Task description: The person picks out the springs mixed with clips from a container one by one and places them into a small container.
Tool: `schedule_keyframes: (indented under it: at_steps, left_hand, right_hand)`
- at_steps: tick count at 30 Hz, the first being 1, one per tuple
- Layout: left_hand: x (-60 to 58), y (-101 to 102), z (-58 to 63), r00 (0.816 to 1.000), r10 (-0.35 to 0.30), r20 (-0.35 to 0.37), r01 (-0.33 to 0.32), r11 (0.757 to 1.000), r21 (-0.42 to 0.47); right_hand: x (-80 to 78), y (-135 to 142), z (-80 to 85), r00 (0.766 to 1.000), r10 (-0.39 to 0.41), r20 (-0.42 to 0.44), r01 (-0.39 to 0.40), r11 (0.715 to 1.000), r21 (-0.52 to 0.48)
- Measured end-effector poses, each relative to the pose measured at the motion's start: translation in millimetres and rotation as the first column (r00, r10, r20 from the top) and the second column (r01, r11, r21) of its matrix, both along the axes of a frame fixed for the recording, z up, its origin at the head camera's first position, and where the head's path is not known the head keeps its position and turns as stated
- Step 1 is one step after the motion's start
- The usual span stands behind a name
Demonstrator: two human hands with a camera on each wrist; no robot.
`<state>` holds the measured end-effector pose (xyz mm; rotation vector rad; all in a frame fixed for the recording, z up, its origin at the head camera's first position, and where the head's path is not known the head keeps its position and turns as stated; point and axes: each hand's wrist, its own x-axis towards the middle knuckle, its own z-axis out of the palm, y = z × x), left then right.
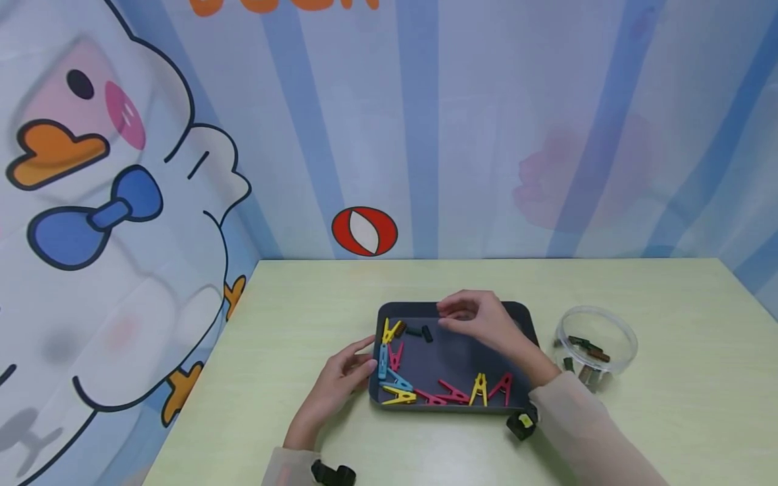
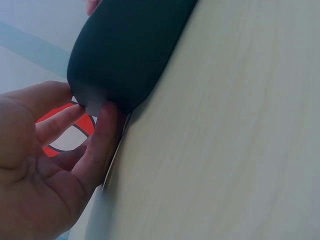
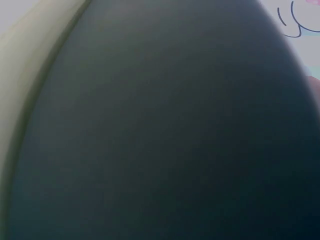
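Observation:
A dark rectangular tray (image 1: 450, 409) holds yellow, pink and blue clothespins, among them a yellow clothespin (image 1: 479, 389), a pink clothespin (image 1: 501, 387) and a blue clothespin (image 1: 383, 361). Small dark pieces (image 1: 427, 334) and a brown piece (image 1: 399, 329) lie near its far left corner. My left hand (image 1: 340, 379) touches the outside of the left wall, thumb and fingers spread apart; the left wrist view shows the fingertips at the tray's end. Over the far part of the tray hovers my right hand (image 1: 483, 322), fingers bent, a gap before the thumb, no object visible there. The right wrist view shows mostly tray underside or wall, blurred.
To the right of the tray stands a clear round tub (image 1: 629, 358) with several dark green and brown pieces in it. The pale wooden table (image 1: 292, 297) ends at the back against a printed cloth (image 1: 474, 169).

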<state>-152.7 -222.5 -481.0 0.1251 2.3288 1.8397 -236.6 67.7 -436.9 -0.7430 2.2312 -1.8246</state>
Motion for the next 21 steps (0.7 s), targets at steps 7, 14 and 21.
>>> schedule_keyframes:
  at_steps: [7,14,21]
  left_hand:
    - [-0.4,0,0.4,1.000,0.006,0.001,-0.006,1.000,-0.007]
    - [-1.0,0,0.0,1.000,0.006,-0.005,-0.006,1.000,-0.019]
    - [-1.1,-1,-0.4,1.000,0.012,-0.003,-0.012,1.000,-0.028]
  right_hand:
    - [-2.6,-7,-4.0,1.000,0.002,-0.009,-0.002,1.000,0.001]
    - [-5.8,-13,-10.5,1.000,0.009,0.006,-0.009,1.000,0.019]
    - [-8.4,-16,-15.8,1.000,-0.013,-0.015,0.014,0.998,0.066]
